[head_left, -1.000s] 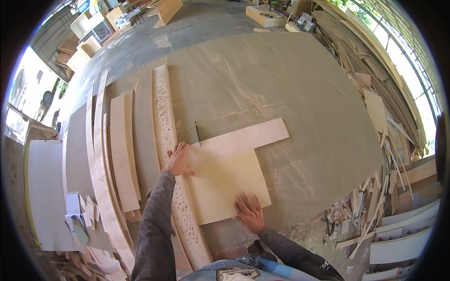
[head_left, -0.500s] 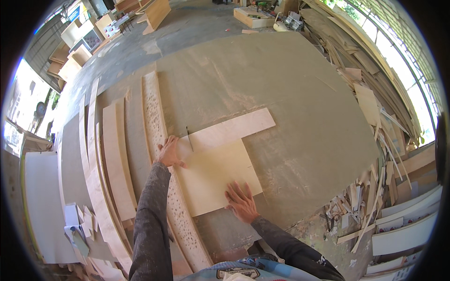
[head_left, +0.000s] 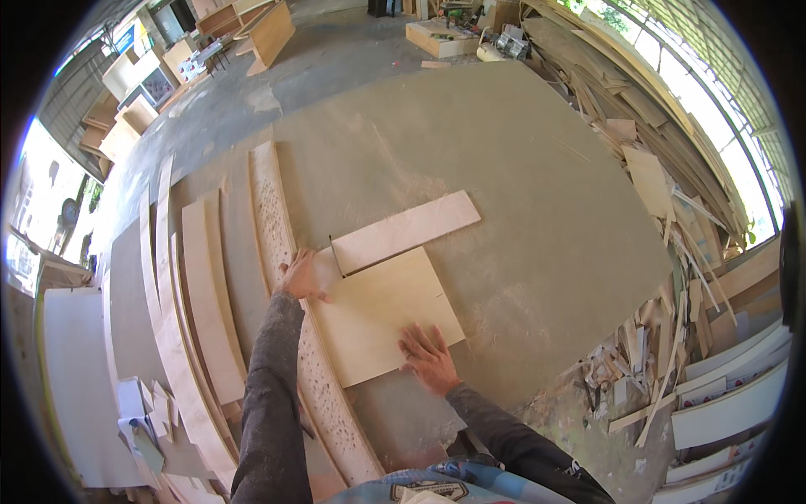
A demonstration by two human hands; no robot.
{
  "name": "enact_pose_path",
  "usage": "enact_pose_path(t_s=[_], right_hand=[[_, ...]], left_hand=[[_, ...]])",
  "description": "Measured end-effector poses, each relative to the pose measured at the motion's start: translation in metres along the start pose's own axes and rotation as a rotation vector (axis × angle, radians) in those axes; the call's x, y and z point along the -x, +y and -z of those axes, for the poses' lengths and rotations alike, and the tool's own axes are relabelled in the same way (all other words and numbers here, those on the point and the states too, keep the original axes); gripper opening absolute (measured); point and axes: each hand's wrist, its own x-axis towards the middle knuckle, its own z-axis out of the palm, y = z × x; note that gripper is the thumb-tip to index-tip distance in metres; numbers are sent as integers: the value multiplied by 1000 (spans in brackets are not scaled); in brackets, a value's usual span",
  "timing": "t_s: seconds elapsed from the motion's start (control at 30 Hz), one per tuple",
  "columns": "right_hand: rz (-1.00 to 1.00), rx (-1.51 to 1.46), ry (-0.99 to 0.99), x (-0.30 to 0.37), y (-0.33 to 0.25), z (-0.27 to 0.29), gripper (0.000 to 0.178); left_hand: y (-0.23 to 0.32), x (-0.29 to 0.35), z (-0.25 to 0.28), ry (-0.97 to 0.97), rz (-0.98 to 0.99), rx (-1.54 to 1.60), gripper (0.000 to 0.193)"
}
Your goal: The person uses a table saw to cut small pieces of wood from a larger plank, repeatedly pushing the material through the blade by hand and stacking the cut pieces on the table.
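My left hand [head_left: 300,275] lies with its fingers spread over the edge of a long pitted board [head_left: 273,202], its thumb at the corner of a pale square wooden panel [head_left: 382,311]. My right hand [head_left: 429,359] rests flat with fingers apart on the panel's near right part. The panel's left edge runs along the board. Beyond it lies a narrow wooden strip [head_left: 407,231], a dark gap between the two. Close to my left fingers, at the strip's left end, a thin dark piece [head_left: 337,254] stands out, perhaps a blade seen edge-on.
A broad grey-brown tabletop [head_left: 554,210] carries these pieces. Long wooden strips [head_left: 210,294] lie on the left. Scrap wood [head_left: 642,353] and stacked boards [head_left: 663,126] crowd the right side. A shallow wooden box [head_left: 438,39] stands at the far end.
A gap has opened between the strip and the panel, which touched or overlapped before. Both hands keep their places on the wood. The whole view has shifted slightly.
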Motion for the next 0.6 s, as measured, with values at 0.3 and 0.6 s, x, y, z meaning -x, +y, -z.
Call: enact_pose_path(t_s=[0.3,0.6], right_hand=[[-43,1,-83,78,-31,13,57],[-47,40,-121,152,-47,25,56]], left_hand=[[31,80,-33,59,-19,13,140],[75,135,-56,37,-7,22,126]])
